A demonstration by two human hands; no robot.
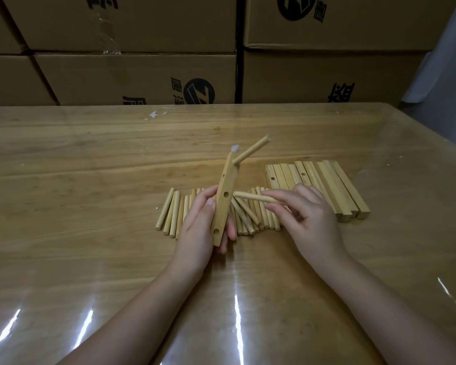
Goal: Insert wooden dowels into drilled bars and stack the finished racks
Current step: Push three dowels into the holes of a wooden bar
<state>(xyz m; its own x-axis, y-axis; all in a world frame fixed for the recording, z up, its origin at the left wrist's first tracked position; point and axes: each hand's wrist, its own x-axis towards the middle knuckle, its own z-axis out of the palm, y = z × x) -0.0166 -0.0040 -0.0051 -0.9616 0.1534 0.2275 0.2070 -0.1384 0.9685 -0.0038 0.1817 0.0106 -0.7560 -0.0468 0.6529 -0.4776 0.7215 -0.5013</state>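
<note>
Left grip (200,222): clamped on the drilled bar (223,204). The thumb lies along the near face and the fingers curl round behind the lower end, above the middle of the desk (90,167).
Drilled bar: lifted off the desk and tilted, with the low end in the palm and the top leaning toward the far edge. Three open holes show along its face.
Fitted dowel (252,153): seated near the top of the bar, jutting up and out toward the right edge. There is a small white fleck at the bar's top end.
Right grip (311,214): pinched on a second dowel (250,197), with the thumb under and the fingers over its right end.
Second dowel: held almost level, its free end pointing left, just beside the bar near the middle hole. From here I cannot tell whether it touches the wood.
Loose dowels (173,212): a row lying side by side on the desk, partly behind both hands. A few near the bar lie skewed across the others.
Spare bars (334,185): lying packed side by side on the desk, right of the dowels, toward the right edge. Holes show on some of them.
Desk: wood under a shiny clear sheet, with a white scrap (154,115) near the far edge.
Cardboard boxes (132,77): stacked like a wall beyond the far edge.
</note>
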